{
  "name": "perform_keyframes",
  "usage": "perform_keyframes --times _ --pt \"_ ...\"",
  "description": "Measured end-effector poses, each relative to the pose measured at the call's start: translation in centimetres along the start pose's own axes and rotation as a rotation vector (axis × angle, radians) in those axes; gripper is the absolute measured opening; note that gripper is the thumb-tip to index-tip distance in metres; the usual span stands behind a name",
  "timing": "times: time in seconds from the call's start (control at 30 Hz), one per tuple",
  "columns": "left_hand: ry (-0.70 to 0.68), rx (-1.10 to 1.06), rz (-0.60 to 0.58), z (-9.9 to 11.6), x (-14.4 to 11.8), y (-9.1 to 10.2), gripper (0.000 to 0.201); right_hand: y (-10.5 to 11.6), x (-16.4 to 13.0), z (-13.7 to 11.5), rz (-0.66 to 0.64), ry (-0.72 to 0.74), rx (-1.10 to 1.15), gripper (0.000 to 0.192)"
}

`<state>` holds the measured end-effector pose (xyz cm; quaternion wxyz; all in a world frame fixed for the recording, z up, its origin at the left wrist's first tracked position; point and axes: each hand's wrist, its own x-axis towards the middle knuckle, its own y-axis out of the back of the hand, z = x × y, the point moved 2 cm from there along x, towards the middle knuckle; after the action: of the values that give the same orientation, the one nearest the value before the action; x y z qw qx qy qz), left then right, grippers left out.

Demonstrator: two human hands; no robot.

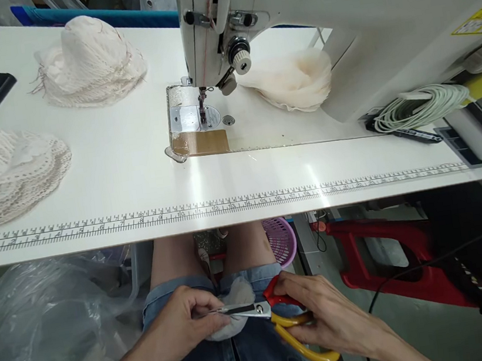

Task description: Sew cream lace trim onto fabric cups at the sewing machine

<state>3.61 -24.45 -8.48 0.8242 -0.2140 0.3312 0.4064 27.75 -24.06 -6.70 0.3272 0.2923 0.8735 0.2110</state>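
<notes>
Seated below the desk point(240, 174), I am pinching a small white cloth piece point(238, 302) in my lap with my closed left hand point(184, 324) while my right hand point(324, 311), fingers closed through the handles, is guiding the scissors point(277, 318) slowly, blade tips close against the fabric edge.

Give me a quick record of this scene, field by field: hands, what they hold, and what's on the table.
left hand: pinches white fabric on the lap
right hand: grips scissors, blades laid across the fabric
table: sewing machine, printed ruler along front edge
lace piles: on the table's left side
under table: pink basket, red stool
</notes>
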Motion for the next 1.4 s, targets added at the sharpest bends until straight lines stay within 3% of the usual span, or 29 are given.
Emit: perform_keyframes --times 0.2,0.37,0.73,1.4 --pt "-0.004 0.020 -0.006 0.5 -0.3 0.0 0.030 -0.1 -0.3 0.2 -0.009 0.049 -0.013 0.025" --pt "0.003 0.018 -0.025 0.4 -0.2 0.1 0.033 -0.5 -0.5 0.3 0.027 0.028 -0.049 0.034" --pt "0.009 -0.013 -0.018 0.5 -0.3 0.0 0.032 -0.6 -0.4 0.5 -0.002 0.063 -0.035 0.032" --pt "0.000 -0.078 0.014 0.3 -0.6 0.1 0.028 -1.0 -0.5 0.3 0.095 0.032 -0.038 0.038"
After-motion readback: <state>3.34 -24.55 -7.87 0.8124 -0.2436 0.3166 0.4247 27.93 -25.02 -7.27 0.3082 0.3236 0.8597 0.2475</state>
